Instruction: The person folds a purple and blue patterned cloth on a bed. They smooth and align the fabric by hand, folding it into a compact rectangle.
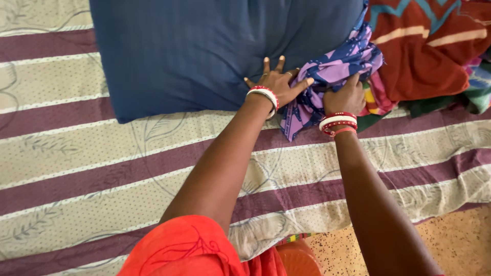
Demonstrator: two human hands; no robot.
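Observation:
A large dark blue pillow (204, 51) lies on a bed covered by a cream and maroon striped sheet (102, 174). My left hand (279, 82) rests flat on the pillow's near right corner, fingers spread, with red and white bangles at the wrist. My right hand (348, 97) is closed on a purple and blue patterned cloth (332, 71) bunched against the pillow's right edge. It wears red and white bangles too.
A red blanket with cream and teal stripes (429, 51) is heaped at the right, over green and multicoloured fabric (475, 92). The bed's edge runs along the lower right, with speckled floor (450, 240) and an orange round object (299, 258) below it.

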